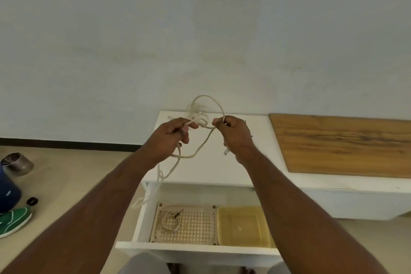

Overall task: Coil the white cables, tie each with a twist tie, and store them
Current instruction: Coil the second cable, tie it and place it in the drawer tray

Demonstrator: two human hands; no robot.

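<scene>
1. Left hand (171,138), centre frame: fingers curled, thumb and forefinger pinching a strand of the white cable (195,151).
2. Right hand (235,133), just right of it: fingertips pinching the same cable where a loop arches above both hands.
3. Loose cable hangs lower left, over the white table (255,162) edge.
4. Open drawer (191,249), lower centre: perforated tray (195,224) holds a coiled cable (170,222) bound with a black tie (178,213); yellow tray (243,226) beside it.
5. Wooden board (342,144) lies at right.

Before us an open drawer (142,224), coiled cable (170,222) in its left tray (200,224), tub (243,227) right, board (342,144) on the bench (333,193) beyond
</scene>
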